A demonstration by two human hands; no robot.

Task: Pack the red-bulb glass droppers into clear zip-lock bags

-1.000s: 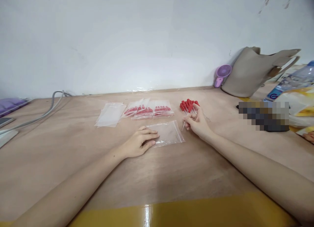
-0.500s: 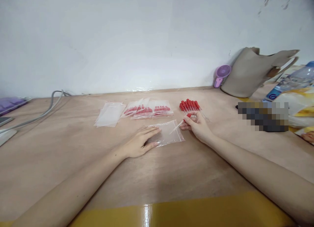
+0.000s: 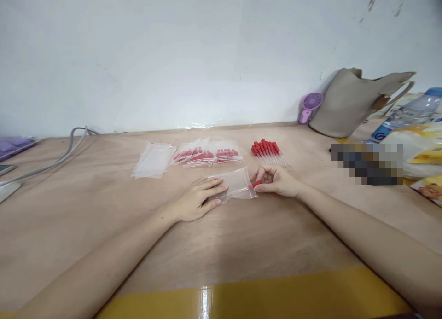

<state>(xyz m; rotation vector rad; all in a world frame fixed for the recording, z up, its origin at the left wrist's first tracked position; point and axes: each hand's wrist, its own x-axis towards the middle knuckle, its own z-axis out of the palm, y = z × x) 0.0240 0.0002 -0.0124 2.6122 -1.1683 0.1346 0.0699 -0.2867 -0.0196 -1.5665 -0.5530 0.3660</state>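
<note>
A clear zip-lock bag [image 3: 236, 183] lies flat on the table in front of me, its zip edge toward the right. My left hand [image 3: 202, 197] rests on the bag's left end, fingers stretched out and spread. At the bag's right edge, my right hand [image 3: 272, 181] pinches the red rubber bulb of a dropper [image 3: 256, 184]. The dropper's thin tube is hard to make out against the bag. Just behind my right hand lies a fan of several red-bulbed droppers [image 3: 265, 148], tubes pointing toward me.
Several filled bags [image 3: 207, 154] with red-bulbed droppers lie further back, left of the loose ones. Flat bags [image 3: 154, 160] are stacked beside them. A grey cable [image 3: 69, 148] runs along the left. A purple fan [image 3: 311, 105], grey bag [image 3: 348, 102] and bottle [image 3: 409, 114] stand right.
My right hand has moved down with the dropper, which has gone from above the bag to its right edge. My left hand stays in place on the bag.
</note>
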